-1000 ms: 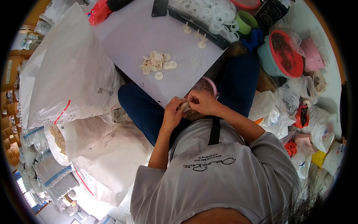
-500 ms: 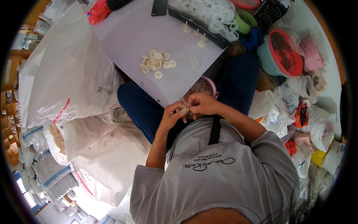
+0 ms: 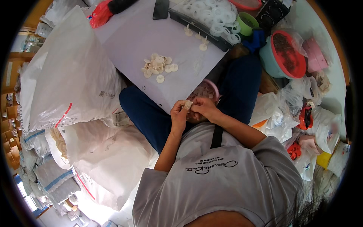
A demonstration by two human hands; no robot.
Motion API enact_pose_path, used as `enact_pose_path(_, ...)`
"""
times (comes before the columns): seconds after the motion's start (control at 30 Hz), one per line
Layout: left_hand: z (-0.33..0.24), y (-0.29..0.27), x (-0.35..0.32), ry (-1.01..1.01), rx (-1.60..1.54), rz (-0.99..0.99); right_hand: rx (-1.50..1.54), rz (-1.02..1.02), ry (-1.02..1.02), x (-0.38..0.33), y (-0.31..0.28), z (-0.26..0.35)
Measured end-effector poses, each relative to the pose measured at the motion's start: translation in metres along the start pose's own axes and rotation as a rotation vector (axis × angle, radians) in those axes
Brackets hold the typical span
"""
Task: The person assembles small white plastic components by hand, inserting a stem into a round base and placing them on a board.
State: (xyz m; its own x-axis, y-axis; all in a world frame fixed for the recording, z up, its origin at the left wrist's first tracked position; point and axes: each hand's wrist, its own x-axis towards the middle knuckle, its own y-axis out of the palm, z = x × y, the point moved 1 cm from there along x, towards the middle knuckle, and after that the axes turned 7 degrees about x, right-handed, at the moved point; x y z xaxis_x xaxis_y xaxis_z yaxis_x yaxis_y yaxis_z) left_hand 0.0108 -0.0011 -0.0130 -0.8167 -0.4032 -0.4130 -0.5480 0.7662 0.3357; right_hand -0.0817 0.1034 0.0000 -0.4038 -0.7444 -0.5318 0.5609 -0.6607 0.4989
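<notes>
1. Discs (image 3: 159, 60) are lying heaped on the table (image 3: 130, 41) ahead!
2. My left hand (image 3: 179, 113) and right hand (image 3: 204, 109) are touching, fingers curled; whether they're pinching anything, I can't tell.
3. A pink bowl (image 3: 216, 89) is sitting just past them.

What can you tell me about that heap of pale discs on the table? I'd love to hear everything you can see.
The heap of pale discs is a loose, low jumble of round, thin, cream-coloured pieces that look like plastic. Some lie flat, others tilt and overlap; a few seem to have small stems, though they are too small to be sure. One disc lies slightly apart on the person's side. The heap rests on the pale lilac tabletop.
</notes>
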Motion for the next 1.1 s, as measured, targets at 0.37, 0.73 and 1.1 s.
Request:
enact_pose_path(0.37, 0.006, 0.005, 0.006, -0.044, 0.028, 0.096, -0.62, -0.367, -0.502, 0.038, -0.049, 0.025)
enact_pose_path(0.73, -0.049, -0.025, 0.061, 0.383, 0.593, -0.54, -1.103, -0.557, -0.562, 0.064, -0.038, 0.04)
enact_pose_path(1.1, -0.029, -0.057, 0.111, 0.566, 0.89, -0.66, -1.205, -0.467, -0.638, 0.073, -0.039, 0.042)
